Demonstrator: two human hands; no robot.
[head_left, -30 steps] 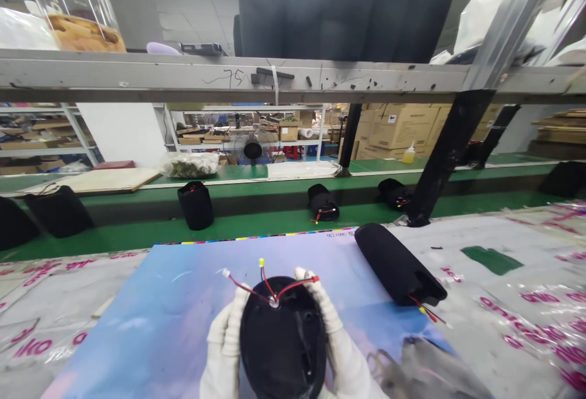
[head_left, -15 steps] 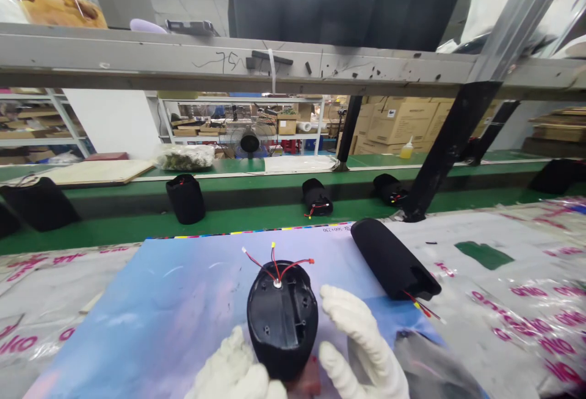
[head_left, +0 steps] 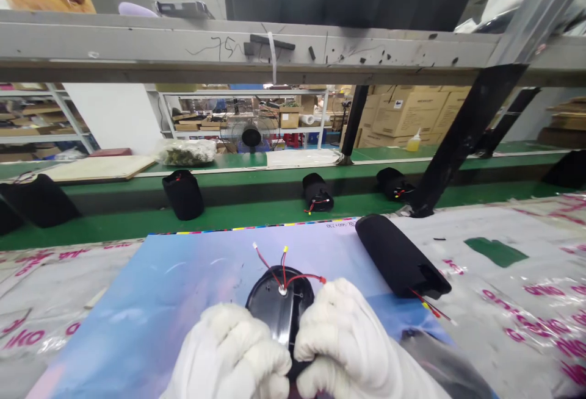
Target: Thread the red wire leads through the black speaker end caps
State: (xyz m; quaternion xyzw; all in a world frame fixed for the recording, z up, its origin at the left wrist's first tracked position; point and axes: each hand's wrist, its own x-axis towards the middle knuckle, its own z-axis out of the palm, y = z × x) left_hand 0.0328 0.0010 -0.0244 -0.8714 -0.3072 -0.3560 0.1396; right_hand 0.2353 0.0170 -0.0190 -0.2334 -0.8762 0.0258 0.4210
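Two-handed, gripped black oval housing point(head_left: 280, 306) at near centre, above blue sheet point(head_left: 174, 289). Had gloved left hand point(head_left: 233, 359) clamped round its near left edge, gloved right hand point(head_left: 348, 344) round its near right edge. Saw three red wires point(head_left: 302, 276) rising from its far end. Noted black roll point(head_left: 398, 258) just right, lying across sheet's far right corner; green belt point(head_left: 256, 213) beyond with more black rolls point(head_left: 317, 193).

Bright even light, warped edges
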